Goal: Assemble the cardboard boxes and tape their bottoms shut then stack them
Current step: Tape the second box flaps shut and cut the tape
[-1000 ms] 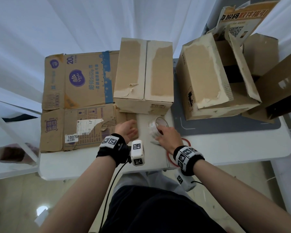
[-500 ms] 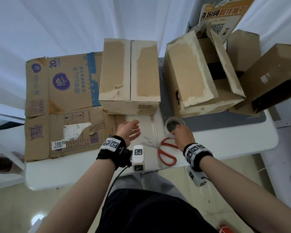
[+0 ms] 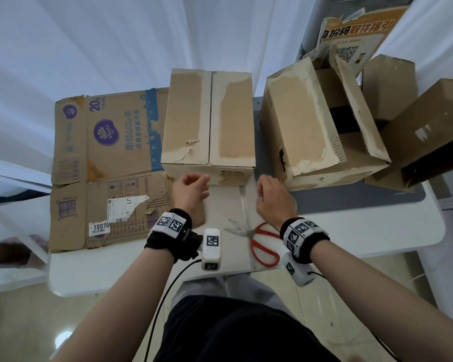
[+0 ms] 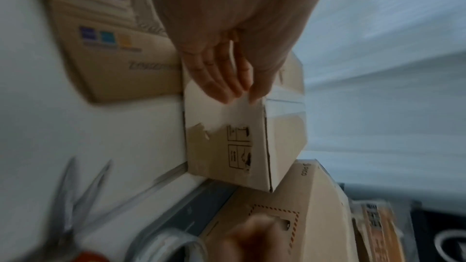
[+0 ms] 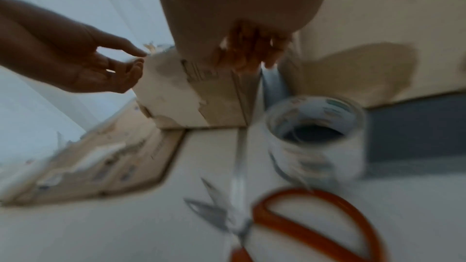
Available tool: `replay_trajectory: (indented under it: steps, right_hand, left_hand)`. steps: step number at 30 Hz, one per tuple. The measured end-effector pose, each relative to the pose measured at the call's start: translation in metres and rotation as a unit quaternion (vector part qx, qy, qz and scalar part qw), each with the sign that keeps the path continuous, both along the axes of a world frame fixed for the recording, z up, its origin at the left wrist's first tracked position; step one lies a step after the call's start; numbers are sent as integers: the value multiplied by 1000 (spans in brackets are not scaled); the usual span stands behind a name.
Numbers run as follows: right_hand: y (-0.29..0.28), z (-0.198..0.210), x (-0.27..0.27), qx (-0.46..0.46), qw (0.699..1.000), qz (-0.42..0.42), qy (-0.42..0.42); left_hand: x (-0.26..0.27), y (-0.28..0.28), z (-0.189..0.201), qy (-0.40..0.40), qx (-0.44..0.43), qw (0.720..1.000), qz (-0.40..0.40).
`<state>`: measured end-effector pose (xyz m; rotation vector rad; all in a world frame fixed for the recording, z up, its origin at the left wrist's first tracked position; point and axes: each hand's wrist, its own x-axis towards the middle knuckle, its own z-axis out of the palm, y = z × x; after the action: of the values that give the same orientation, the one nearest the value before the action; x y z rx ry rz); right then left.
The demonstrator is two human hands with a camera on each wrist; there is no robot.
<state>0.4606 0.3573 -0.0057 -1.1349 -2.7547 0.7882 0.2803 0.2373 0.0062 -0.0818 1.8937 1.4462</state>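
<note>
Left hand (image 3: 191,188) loosely open at the closed box (image 3: 209,121); right hand (image 3: 273,197) curled, seemingly empty.

We read "Vinda" in a purple badge and "20" on the flattened carton (image 3: 110,142), "10070", "J1" and "B1" on its torn white labels (image 3: 120,207), orange Chinese characters above a QR code on the upright printed flap (image 3: 356,35), handling pictograms on the middle box (image 4: 239,146)
</note>
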Motion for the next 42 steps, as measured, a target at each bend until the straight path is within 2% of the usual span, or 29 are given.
replay_trajectory:
  steps: [2,3,5,8,10,12,17,21,24,27,31,35,39,42]
  right_hand:
    - [2,12,-21,16,996,13,88]
    - [4,18,-33,28,992,15,120]
    - [10,25,-57,54,986,13,157]
    - [20,28,-87,36,986,48,154]
    - [23,24,-99,-11,988,81,131]
    - [20,17,-102,-36,988,88,122]
    - [16,1,-95,-27,983,114,138]
    - [18,-2,-93,-48,981,128,136]
    - [13,0,-97,-43,982,99,153]
    - [5,3,-102,-30,982,68,174]
    - [-3,0,-105,-7,982,72,173]
    - [-3,-2,-104,-9,982,72,172]
    - [-3,1,-106,3,985,65,157]
    - [-8,-2,-107,48,991,79,96]
  left_hand:
    - [-9,0,9,146,0,989,-25]
    - [-15,1,14,225,-10,973,-43]
    - [-26,4,22,350,-35,931,-97]
    - [-42,12,16,446,-47,859,-247]
    - [-48,16,10,461,-61,819,-337]
    - [-51,16,5,477,-63,798,-362]
    - [-52,7,-9,528,-60,759,-378]
    - [-57,8,-14,543,-33,753,-370]
    - [-58,12,-11,574,-22,738,-354]
    - [-58,14,-10,615,-6,699,-365]
    - [-64,14,-11,660,8,641,-391]
    - [-68,12,-17,683,8,605,-410]
    - [-68,13,-17,687,-35,585,-429]
    - [-64,16,-15,681,-65,583,-437]
